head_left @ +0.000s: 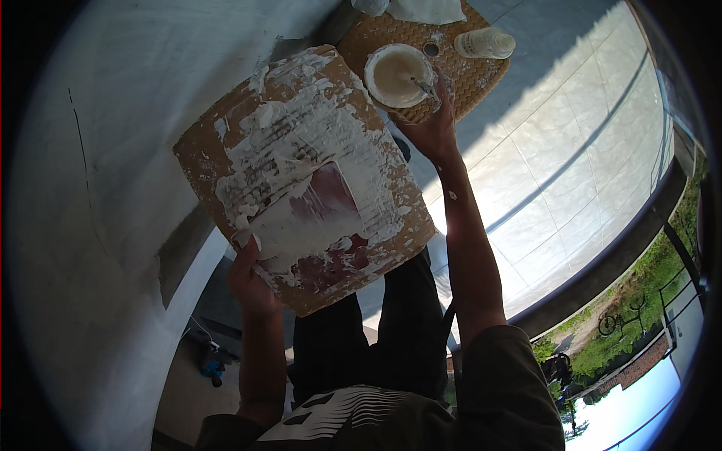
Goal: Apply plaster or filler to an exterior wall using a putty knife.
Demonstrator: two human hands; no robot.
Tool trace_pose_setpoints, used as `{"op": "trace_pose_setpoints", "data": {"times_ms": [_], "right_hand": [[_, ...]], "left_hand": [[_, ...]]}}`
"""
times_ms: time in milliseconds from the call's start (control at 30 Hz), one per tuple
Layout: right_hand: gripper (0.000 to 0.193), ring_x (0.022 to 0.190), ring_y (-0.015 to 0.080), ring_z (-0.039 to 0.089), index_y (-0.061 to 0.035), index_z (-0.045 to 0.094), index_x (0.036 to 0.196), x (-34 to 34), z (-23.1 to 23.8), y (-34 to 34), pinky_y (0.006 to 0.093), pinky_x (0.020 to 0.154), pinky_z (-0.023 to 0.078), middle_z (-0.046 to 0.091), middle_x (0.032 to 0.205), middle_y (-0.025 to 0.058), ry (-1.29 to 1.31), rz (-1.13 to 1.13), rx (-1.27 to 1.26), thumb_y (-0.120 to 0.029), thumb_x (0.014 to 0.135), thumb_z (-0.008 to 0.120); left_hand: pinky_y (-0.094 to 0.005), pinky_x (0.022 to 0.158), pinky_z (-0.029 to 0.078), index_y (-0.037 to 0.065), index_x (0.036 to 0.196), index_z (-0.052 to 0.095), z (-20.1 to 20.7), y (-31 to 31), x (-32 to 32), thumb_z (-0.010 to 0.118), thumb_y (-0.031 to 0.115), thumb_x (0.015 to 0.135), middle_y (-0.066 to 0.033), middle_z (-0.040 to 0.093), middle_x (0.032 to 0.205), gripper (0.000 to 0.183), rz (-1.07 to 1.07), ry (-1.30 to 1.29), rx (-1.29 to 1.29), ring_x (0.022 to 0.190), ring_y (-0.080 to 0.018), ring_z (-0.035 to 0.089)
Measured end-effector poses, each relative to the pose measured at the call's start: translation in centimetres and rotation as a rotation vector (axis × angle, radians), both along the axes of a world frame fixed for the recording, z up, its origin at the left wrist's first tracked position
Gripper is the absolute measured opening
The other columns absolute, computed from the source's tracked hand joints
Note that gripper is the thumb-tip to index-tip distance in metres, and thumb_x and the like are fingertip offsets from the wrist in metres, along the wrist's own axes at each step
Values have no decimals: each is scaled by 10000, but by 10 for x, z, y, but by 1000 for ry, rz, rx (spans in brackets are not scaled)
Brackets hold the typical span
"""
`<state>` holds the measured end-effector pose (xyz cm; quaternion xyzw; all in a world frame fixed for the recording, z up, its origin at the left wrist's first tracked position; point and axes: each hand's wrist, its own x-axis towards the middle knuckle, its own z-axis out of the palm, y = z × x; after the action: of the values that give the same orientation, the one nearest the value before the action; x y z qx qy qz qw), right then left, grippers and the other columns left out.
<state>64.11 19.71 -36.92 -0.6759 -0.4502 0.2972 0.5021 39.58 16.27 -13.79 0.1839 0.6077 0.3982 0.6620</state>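
My left hand is closed on the lower left edge of a flat brown board, its thumb on top. Thick white putty is smeared over the board. A flat reddish spreader blade, partly coated in putty, lies on it near my thumb. Beyond the board's far right corner my right hand is wrapped round the near right side of a round white tub. The tub holds a creamy beige mix, with a metal tool sticking out of it. Part of my right hand's grip is hidden.
The tub stands on a brown woven-pattern stool with a clear bottle and a white plastic bag. A grey wall rises on the left. Pale floor tiles lie right, bounded by a dark ledge. A blue tool sits low left.
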Motion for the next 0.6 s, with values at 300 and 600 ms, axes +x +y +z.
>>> {"op": "trace_pose_setpoints", "data": {"times_ms": [300,600], "right_hand": [[599,963,273,589,-35,517,1131,-23,-40,31,358,836,464,590,1059,134,252,-121,98,-144,613,797],[605,1025,200,546,5,444,1190,9,17,6,335,868,458,536,1141,131,369,-102,97,-38,674,757]], "left_hand": [[-365,936,417,-29,1249,441,2,1,0,480,207,887,-132,540,1186,434,2,-103,2,1073,-241,541],[-383,944,414,10,1275,417,1,7,6,468,195,889,-128,529,1197,431,-51,-161,9,1089,-253,529]]}}
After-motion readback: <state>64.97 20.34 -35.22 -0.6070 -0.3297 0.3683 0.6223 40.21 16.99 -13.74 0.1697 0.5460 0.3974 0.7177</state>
